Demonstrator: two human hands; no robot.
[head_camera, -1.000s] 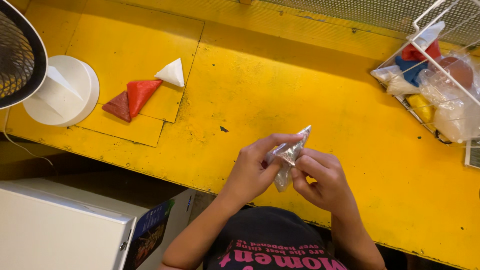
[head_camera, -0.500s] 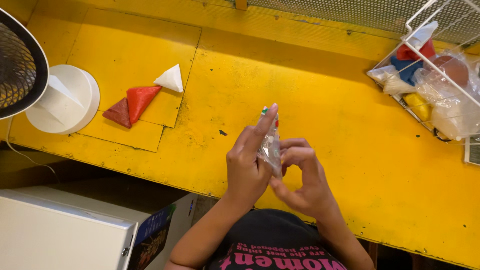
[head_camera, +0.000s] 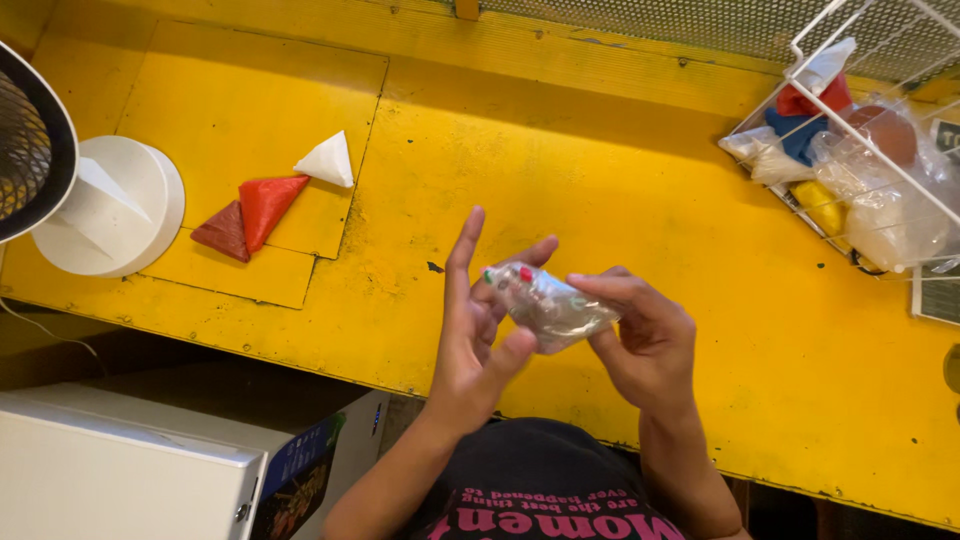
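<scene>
Clear crinkly plastic, a small bag with tiny red and green bits inside (head_camera: 555, 308), held up in both hands just above the near part of the yellow painted table (head_camera: 600, 180). Lay sideways between the two hands, not touching the table top.

Pinched at its right end by the right hand (head_camera: 645, 335), thumb on top and fingers curled under. Gripped at its left end by the left hand (head_camera: 475, 330), thumb pressed up on the lower edge and the bag pushed against the middle fingers. Pointed the first finger straight up, apart from the others. Kept close together, both hands, joined only by the bag.

Lay flat, well apart from the hands, on the far left of the table: a white paper triangle (head_camera: 327, 160), a bright red paper triangle (head_camera: 268, 205) just beside it, and a dark red paper triangle (head_camera: 225, 232) touching the bright red one.

Stood left of those: a round white plastic base (head_camera: 150, 190), with a black wire fan cage (head_camera: 25, 140) at the left edge, partly cut off.

Sat at the far right corner: a white wire basket (head_camera: 850, 20), tilted, stuffed with clear bags of white, yellow, blue, red and brown stuff. Could not tell what the stuff was.

Showed below the table edge at the left: a white box (head_camera: 120, 470). Showed at the bottom, between the arms: a black shirt with pink letters (head_camera: 540, 500).
</scene>
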